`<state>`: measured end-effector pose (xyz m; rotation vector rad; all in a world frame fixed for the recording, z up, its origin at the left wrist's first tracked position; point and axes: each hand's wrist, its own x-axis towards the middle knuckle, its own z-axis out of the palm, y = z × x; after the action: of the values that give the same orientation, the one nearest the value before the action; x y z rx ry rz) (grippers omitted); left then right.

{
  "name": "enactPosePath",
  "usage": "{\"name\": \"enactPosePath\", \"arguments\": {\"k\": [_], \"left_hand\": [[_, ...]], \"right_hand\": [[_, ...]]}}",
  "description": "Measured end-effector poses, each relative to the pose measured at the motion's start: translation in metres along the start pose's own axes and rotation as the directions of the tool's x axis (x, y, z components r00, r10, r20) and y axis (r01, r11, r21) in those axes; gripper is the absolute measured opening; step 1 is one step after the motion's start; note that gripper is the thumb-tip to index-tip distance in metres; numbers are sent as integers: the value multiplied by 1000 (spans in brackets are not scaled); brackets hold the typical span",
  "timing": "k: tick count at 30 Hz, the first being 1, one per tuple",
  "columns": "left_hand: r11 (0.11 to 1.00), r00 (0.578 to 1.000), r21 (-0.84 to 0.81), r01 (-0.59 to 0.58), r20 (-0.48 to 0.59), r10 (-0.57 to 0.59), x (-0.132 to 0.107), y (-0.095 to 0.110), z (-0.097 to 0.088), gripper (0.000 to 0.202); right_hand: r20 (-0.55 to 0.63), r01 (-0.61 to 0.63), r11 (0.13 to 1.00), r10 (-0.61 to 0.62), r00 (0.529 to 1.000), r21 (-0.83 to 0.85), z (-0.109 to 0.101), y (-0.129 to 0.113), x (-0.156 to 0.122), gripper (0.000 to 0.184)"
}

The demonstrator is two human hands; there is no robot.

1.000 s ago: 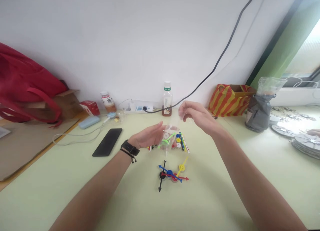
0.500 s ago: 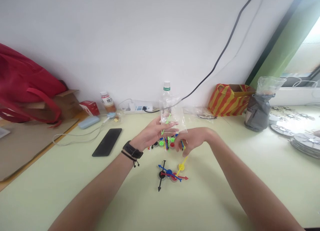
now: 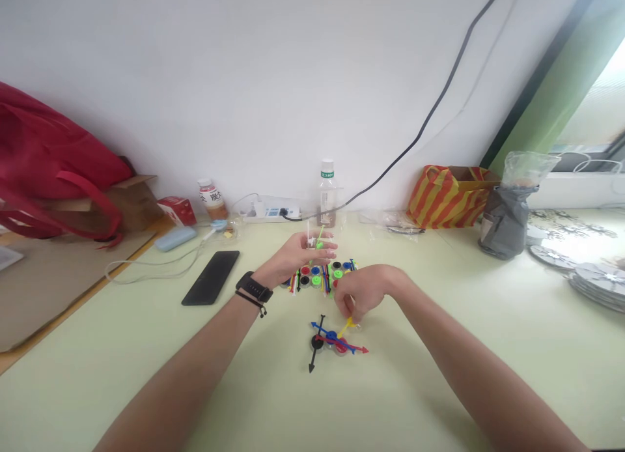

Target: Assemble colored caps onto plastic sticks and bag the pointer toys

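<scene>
We held the bag (image 3: pixel 316 228) in our loosely curled left hand (image 3: pixel 299 251), green spinner (image 3: pixel 319 245) inside, while our right hand (image 3: pixel 364 290) pinched the yellow spinner (image 3: pixel 346 327) at the counter (image 3: pixel 395 380), partly blocking the coloured pieces (image 3: pixel 316 281) beyond.

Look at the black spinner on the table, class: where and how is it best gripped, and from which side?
Probably by its round base, pinching the rim from above and from the person's left: the blue spinner and red spinner crowd its right. Its thin black arrow offers fingers little.
</scene>
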<state>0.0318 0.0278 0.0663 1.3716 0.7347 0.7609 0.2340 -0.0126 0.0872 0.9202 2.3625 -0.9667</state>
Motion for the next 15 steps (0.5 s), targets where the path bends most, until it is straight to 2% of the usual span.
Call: {"name": "enactPosePath", "arguments": {"k": [7, 11, 13, 15], "left_hand": [[980, 999, 198, -27, 45, 18, 1, -5, -11, 55], [947, 998, 314, -61, 53, 47, 3, -9, -14, 57], [920, 998, 387, -63, 53, 46, 3, -8, -14, 58], [881, 998, 469, -58, 62, 33, 2, -6, -15, 60]], "right_hand": [[-50, -33, 997, 37, 998, 75, -6, 7, -16, 16], [-141, 95, 984, -73, 987, 154, -12, 10, -36, 16], [-245, 205, 969, -167, 955, 140, -16, 8, -51, 17], [-406, 284, 955, -226, 885, 89, -20, 4, -67, 21]]}}
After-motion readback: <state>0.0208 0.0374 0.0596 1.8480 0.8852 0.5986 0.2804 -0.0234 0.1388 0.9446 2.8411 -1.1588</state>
